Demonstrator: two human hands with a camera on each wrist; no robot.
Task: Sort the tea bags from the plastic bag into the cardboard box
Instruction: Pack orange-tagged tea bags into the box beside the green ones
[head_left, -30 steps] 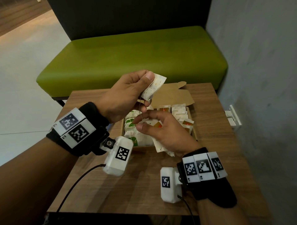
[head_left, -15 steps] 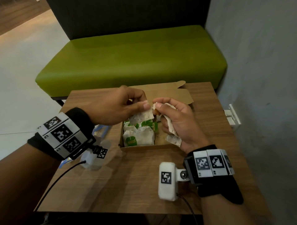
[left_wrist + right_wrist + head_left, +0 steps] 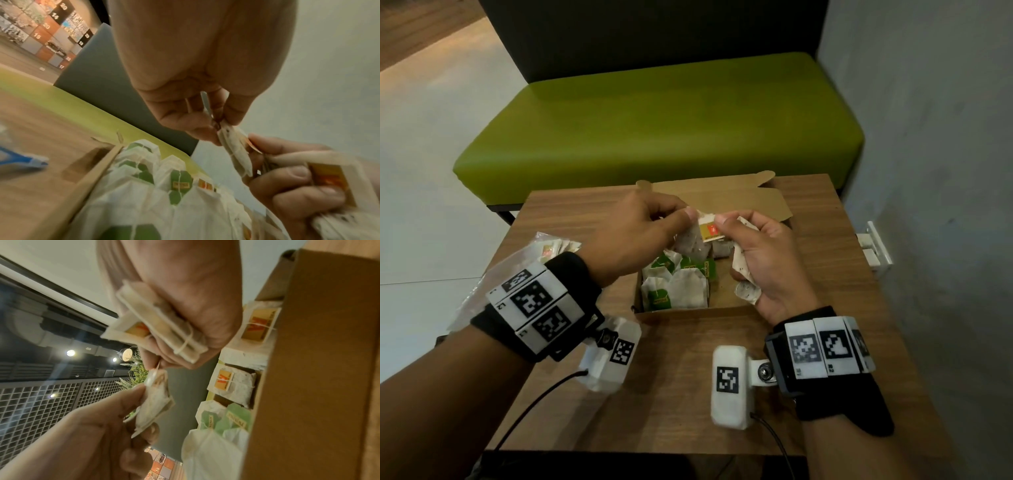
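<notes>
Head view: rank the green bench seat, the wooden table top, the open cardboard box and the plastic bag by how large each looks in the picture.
1. green bench seat and wooden table top: alike in the picture, and the table is nearer the camera, so unranked.
2. open cardboard box.
3. plastic bag, partly hidden behind the left wrist.

Both forearms reach forward, hands meeting thumb to thumb. Left hand [image 3: 635, 236]: knuckles up, thumb and forefinger pinching a tea bag [image 3: 690, 241]. Right hand [image 3: 765, 260]: fingers curled round a bunch of tea bags [image 3: 743, 270], thumb tip forward.
</notes>
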